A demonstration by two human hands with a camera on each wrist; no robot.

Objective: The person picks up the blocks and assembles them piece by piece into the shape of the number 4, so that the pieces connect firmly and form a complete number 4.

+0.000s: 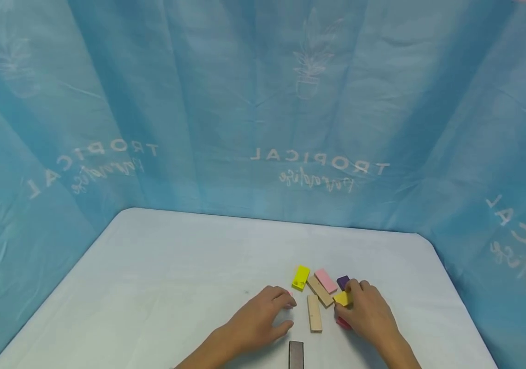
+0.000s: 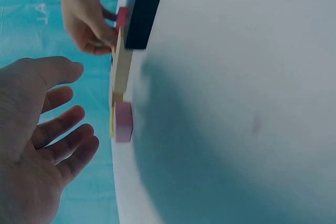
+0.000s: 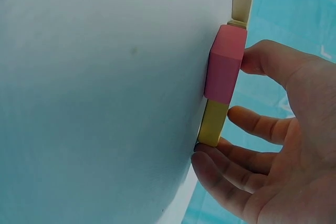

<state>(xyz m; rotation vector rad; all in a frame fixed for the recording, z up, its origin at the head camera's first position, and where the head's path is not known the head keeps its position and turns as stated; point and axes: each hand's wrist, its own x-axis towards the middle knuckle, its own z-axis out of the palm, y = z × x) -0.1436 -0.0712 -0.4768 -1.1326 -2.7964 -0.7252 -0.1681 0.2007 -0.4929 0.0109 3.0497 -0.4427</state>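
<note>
From my feed, right hand [image 1: 368,312] has thumb and fingers bent round the yellow block [image 1: 343,298], pinching it low over the right side of the tabletop [image 1: 189,266]. Red block [image 1: 343,323] just nearer me, by the thumb; purple block [image 1: 343,282] just beyond, by the fingertips. Left hand [image 1: 263,316] I see spread and loose, holding nothing, left of the cluster; small pink-red block [image 1: 289,292] partly hidden behind its fingers. Between the hands I get two plain wooden blocks: one nearer [image 1: 315,313], one farther [image 1: 319,291], angled along a light pink block [image 1: 325,281]. Bright yellow block [image 1: 301,278] at far left of these. Dark grey block [image 1: 296,354] nearest me. Blue curtain [image 1: 217,113] behind.
</note>
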